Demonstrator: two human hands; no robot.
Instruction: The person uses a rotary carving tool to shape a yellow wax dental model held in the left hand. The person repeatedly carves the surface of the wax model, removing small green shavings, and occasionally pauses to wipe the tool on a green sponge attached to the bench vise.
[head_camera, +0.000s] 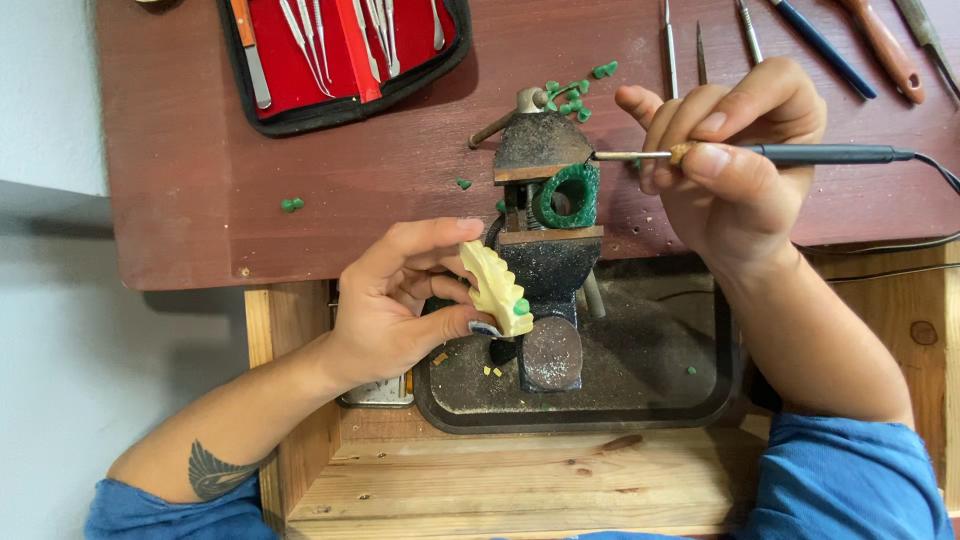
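My left hand (400, 295) grips a cream-yellow carved wax piece (495, 288) with a small green bit on it, held just left of a small dark vise (545, 215). A green wax ring (566, 195) sits clamped in the vise jaws. My right hand (725, 170) holds a thin black corded heating pen (800, 154) like a pencil. Its metal tip points left and touches the top of the green ring.
A dark tray (650, 370) holds the vise base and wax crumbs. An open red tool case (345, 50) lies at the back left of the reddish wooden bench (200, 150). Loose picks and files (850, 40) lie at the back right. Green wax scraps (570, 95) are scattered behind the vise.
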